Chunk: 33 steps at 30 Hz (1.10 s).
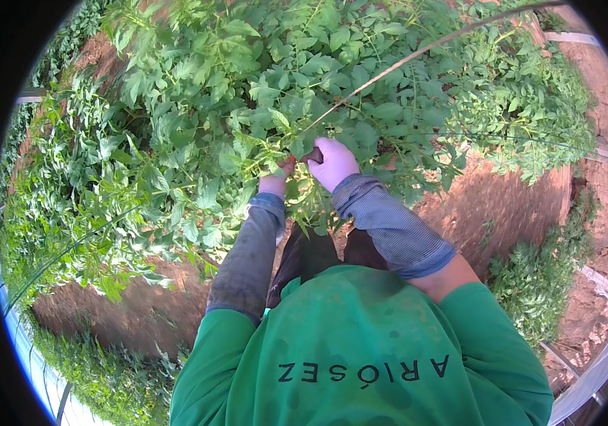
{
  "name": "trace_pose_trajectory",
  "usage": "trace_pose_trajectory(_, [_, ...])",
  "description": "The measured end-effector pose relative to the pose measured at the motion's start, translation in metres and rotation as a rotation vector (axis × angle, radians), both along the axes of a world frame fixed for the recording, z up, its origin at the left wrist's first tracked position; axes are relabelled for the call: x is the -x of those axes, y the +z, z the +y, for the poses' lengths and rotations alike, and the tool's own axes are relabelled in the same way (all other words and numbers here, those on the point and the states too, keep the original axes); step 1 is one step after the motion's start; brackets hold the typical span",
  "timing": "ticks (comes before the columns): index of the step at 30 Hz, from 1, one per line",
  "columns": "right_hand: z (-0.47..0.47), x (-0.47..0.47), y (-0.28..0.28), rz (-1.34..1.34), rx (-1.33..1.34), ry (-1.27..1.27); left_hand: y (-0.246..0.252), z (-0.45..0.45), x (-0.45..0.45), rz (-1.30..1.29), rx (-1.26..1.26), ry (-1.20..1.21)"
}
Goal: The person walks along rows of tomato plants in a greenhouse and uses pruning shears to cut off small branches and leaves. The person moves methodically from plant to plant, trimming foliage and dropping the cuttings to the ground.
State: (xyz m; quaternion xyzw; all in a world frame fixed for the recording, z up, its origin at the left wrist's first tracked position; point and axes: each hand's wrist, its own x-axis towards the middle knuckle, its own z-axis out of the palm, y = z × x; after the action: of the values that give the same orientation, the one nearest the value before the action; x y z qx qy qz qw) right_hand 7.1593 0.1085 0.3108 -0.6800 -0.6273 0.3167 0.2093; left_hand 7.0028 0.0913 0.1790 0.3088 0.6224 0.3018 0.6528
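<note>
My right hand (335, 164), which looks gloved in pale lilac, is closed around a small dark object (312, 156). A red-orange bit shows at that object's left end; its exact kind is unclear. Close by on the left, my left hand (276, 180) is among the leaves at the top of a leafy plant (281, 121), which looks like a tomato plant. Foliage covers part of its fingers, so its grip is unclear. A pale twine (384, 73) slants down from the upper right and ends in the leaves just above my hands.
Dense rows of similar plants (192, 80) spread ahead and to both sides. Bare soil paths (501, 197) run beside me. A thin dark line (543, 141) crosses at right, and another dark line (75, 245) at left. Pale sheeting (596, 373) edges the lower right.
</note>
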Motion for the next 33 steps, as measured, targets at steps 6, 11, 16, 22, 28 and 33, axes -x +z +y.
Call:
trace_pose_trajectory(6, [0.001,-0.007,-0.001,0.034,-0.015,-0.088,0.000,0.002,0.002,0.025,-0.104,-0.050])
trace_pose_trajectory(11, [-0.011,-0.018,0.008,0.163,-0.045,-0.136,-0.019,0.005,0.009,0.086,-0.153,-0.152])
trace_pose_trajectory(16, [-0.059,-0.069,0.052,0.595,0.101,-0.280,0.008,-0.002,0.028,0.049,-0.183,-0.150])
trace_pose_trajectory(22, [-0.154,-0.153,0.068,1.151,0.104,-0.715,-0.055,-0.001,0.102,0.211,0.293,-0.019])
trace_pose_trajectory(28, [-0.244,-0.191,0.083,1.381,-0.140,-1.099,-0.154,0.018,0.197,0.790,-0.357,-0.982])
trace_pose_trajectory(33, [-0.301,-0.195,0.061,1.495,-0.263,-1.286,-0.064,0.034,0.113,0.212,0.272,-0.218])
